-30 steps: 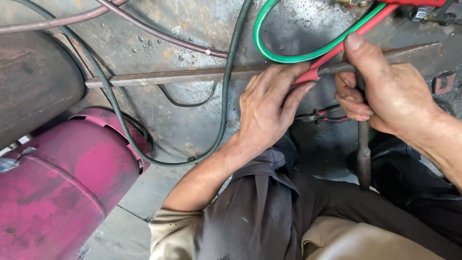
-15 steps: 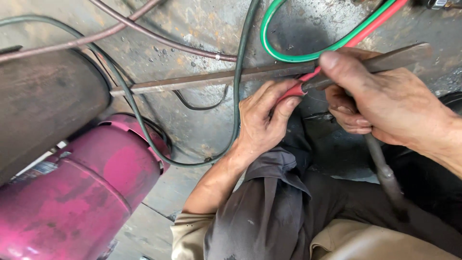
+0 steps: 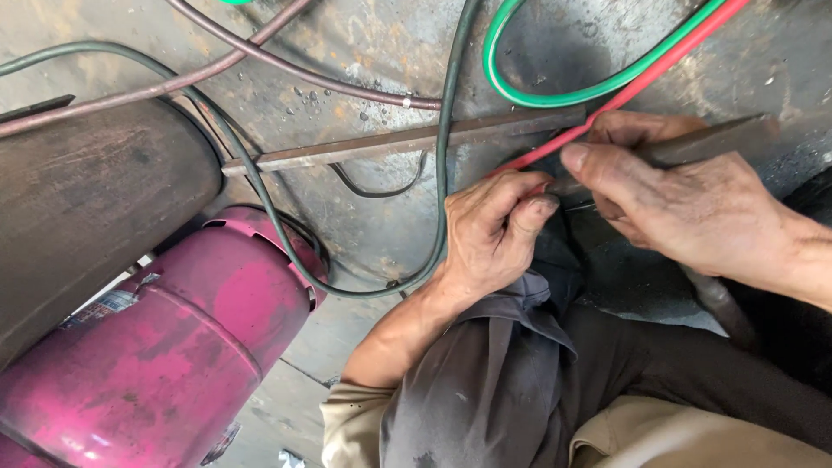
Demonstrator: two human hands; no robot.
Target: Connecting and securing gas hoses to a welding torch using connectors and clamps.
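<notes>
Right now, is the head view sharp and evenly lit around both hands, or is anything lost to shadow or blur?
Head view: flat daylight, no strong glare; left hand and right hand are sharp. The spot between them, where the red hose ends, sits in dark shadow, so what they pinch is unclear. The pink gas cylinder is sharp; the lower right corner is murky.

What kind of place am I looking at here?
Most likely a metal or welding workshop, worked at floor level. A pink gas cylinder lies by paired green and red hoses, and both hands work at a long steel bar on stained concrete.
</notes>
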